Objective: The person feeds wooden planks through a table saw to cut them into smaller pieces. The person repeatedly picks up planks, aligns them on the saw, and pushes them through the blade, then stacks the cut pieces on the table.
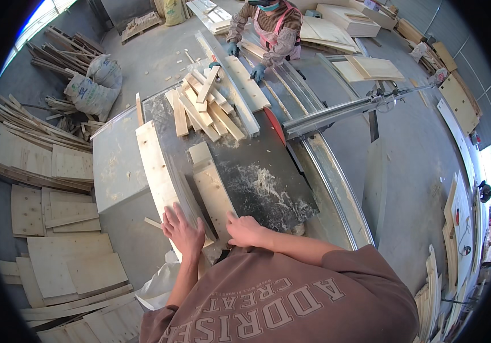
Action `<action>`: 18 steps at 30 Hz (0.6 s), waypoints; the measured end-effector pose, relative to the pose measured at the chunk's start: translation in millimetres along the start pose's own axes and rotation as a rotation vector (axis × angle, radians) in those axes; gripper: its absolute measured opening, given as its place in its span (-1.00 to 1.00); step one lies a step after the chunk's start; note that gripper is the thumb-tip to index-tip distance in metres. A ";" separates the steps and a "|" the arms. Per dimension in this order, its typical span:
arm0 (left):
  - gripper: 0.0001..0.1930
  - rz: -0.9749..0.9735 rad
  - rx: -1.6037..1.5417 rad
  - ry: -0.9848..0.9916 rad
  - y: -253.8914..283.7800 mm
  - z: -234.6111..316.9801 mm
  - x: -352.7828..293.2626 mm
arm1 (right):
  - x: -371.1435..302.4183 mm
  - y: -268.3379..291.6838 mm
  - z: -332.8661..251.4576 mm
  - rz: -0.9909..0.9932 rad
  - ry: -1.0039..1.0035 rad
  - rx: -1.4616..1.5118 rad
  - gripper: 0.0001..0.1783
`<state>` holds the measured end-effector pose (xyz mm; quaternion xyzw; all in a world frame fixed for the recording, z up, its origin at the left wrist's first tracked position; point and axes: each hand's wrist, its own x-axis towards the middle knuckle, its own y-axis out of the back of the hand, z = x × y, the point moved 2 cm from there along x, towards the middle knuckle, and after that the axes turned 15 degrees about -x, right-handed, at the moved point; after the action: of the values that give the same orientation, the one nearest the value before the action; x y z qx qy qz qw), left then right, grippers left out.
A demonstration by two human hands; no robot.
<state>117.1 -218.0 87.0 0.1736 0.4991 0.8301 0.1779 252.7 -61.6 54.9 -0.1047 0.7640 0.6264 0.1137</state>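
Note:
My left hand (182,231) lies with its fingers spread on the near end of a stack of long pale wooden boards (157,163). Beside that stack, to its right, is another long wooden board (215,197) on the dark saw table (257,183). My right hand (244,230) is closed on this board's near right corner, thumb on top; its lower fingers are hidden. A short wood piece (200,153) rests at the far end of the same board.
Cut wood strips (205,108) lie piled farther up the table, beside a metal fence (237,91). A red blade guard (274,126) stands to their right. Across the table a co-worker in gloves (257,71) handles a board (246,86). Plywood sheets (74,251) lean at left.

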 end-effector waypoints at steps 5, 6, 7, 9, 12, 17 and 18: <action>0.01 -0.032 0.017 0.028 3.0 3.5 0.8 | 0.5 2.9 -0.3 -0.027 0.002 0.001 -0.34; 0.00 -0.032 0.019 0.027 2.9 3.2 0.8 | 0.7 3.4 -0.5 -0.030 0.002 0.002 -0.34; 0.00 -0.031 0.021 0.025 3.0 3.1 1.0 | 1.0 3.8 -0.6 -0.033 0.002 0.002 -0.34; 0.00 -0.029 0.025 0.027 3.0 3.3 1.1 | 1.0 4.5 -1.0 -0.033 0.001 0.002 -0.35; 0.00 -0.027 0.025 0.023 3.4 4.2 0.8 | 0.4 4.0 -1.4 -0.024 -0.002 0.002 -0.35; 0.00 -0.024 0.028 0.021 3.5 4.2 1.1 | 1.0 3.5 -2.6 -0.024 -0.006 0.000 -0.35; 0.00 -0.023 0.026 0.021 3.3 3.9 1.0 | 0.9 3.5 -2.7 -0.025 -0.005 0.001 -0.36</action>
<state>117.6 -216.0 91.8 0.1614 0.5139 0.8232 0.1797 250.7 -63.6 58.4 -0.1126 0.7627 0.6248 0.1235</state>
